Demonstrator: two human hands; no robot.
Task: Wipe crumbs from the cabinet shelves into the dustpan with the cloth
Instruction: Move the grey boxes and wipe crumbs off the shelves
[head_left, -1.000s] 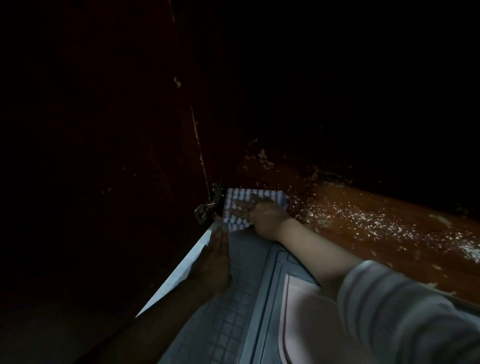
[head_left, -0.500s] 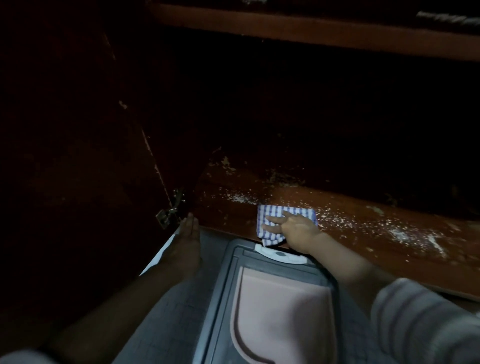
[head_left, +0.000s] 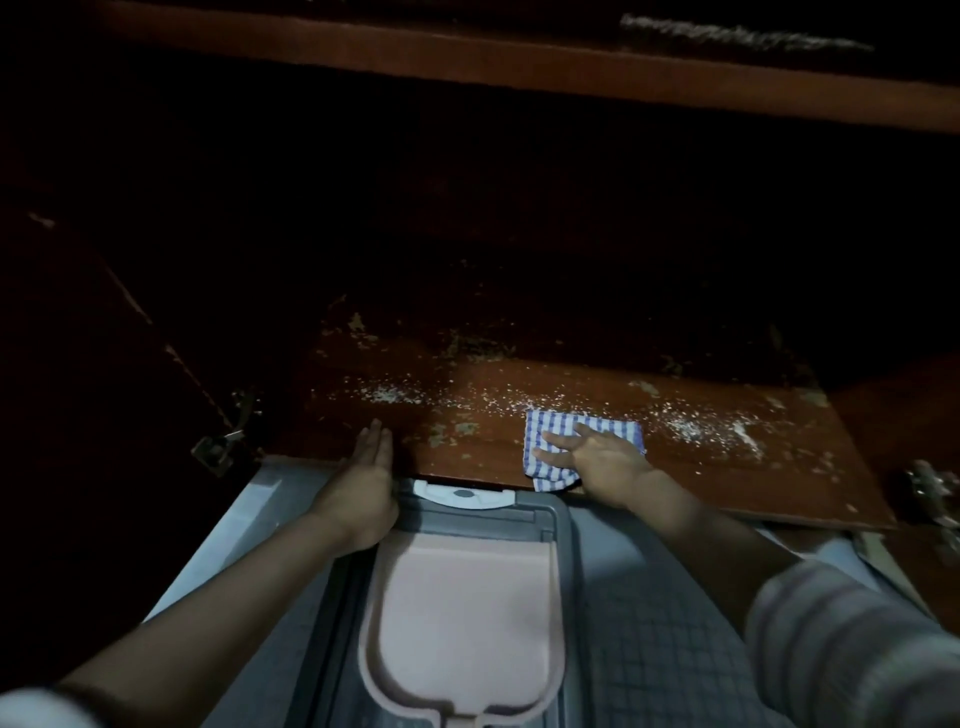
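Cabinet shelf (head_left: 753, 483) of reddish, worn wood, seen from above in dim light. White crumbs (head_left: 387, 396) lie in a loose band across the shelf, thickest at the left and again at the right (head_left: 696, 427). A blue-and-white checked cloth (head_left: 553, 422), folded flat, lies on the shelf near its front edge, with one corner hanging over that edge. The right hand (head_left: 597, 460) rests palm-down on the cloth with fingers straight and spread, pressing it to the wood without gripping it. The left hand (head_left: 366, 486) lies with straight, closed fingers on the shelf's front edge and holds nothing; its heel sits against the left corner of the dustpan (head_left: 462, 597). The dustpan, with a pink pan inside a grey rim, lies on the tiled floor (head_left: 654, 654) between the two forearms. Its white lip (head_left: 465, 494) is tucked just under the shelf edge, left of the cloth. A metal hinge (head_left: 223, 441) shows at the left of the opening and another (head_left: 930, 488) at the right. The edge of an upper shelf (head_left: 467, 57) crosses the top. A striped sleeve (head_left: 847, 644) covers the right forearm.
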